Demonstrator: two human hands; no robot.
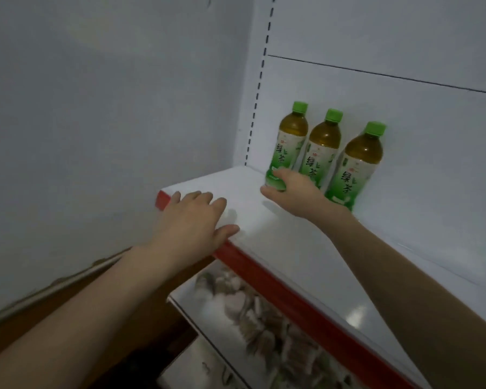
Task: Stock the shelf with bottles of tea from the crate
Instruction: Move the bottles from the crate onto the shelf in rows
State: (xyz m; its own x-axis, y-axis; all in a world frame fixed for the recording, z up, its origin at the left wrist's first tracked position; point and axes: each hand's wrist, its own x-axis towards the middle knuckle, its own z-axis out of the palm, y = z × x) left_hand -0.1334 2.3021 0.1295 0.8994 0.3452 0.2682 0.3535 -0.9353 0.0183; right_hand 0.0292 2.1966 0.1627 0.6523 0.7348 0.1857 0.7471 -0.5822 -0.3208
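Gripping the leftmost tea bottle on the shelf, the right hand fingers clench its base; left hand lies flat, released.

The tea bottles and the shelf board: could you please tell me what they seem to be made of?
Tea bottles: likely clear plastic, since amber liquid shows through above printed wrap labels; the green caps look like matte plastic. Shelf board: apparently white painted metal, smooth and faintly glossy with a light reflection; its red front strip is possibly plastic.

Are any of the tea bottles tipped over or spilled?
No, nothing stands out. All three tea bottles stand upright with green caps on, in a row against the back of the shelf. The right hand has its grip low on the leftmost bottle; the left hand rests flat on the shelf edge.
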